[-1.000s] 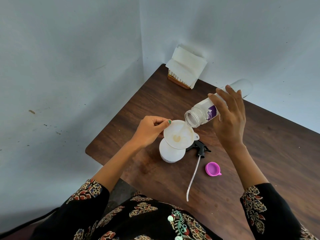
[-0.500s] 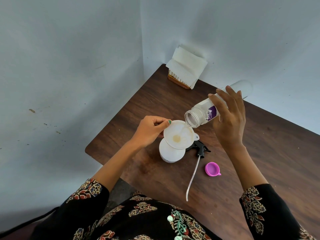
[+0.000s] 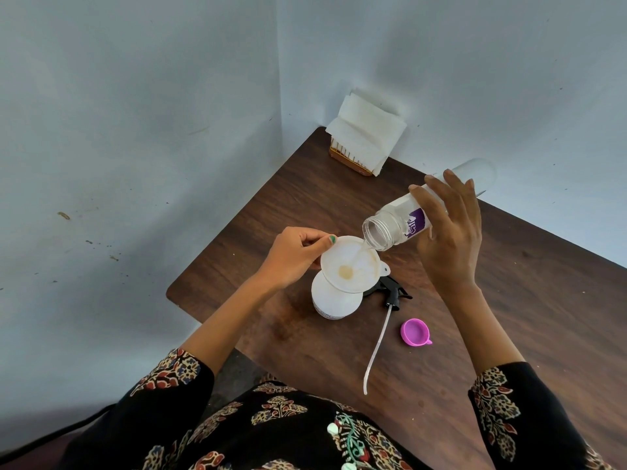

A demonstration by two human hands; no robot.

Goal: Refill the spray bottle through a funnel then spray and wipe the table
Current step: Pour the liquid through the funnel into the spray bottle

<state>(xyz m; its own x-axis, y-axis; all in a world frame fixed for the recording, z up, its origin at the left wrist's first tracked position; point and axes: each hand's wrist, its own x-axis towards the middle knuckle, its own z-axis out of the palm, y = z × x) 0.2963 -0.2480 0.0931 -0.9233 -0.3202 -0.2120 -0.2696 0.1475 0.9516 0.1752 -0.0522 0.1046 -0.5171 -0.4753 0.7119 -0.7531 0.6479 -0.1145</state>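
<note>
At mid-frame the refill is underway: the left hand (image 3: 295, 254) pinches the white plastic funnel (image 3: 349, 264) seated in the white spray bottle (image 3: 334, 301), the right hand (image 3: 448, 232) grips the tilted clear refill bottle (image 3: 395, 227), and next comes righting it before overflow.

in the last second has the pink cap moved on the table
No. The pink cap lies in the same spot, just right of the dip tube of the spray head lying on the table.
</note>
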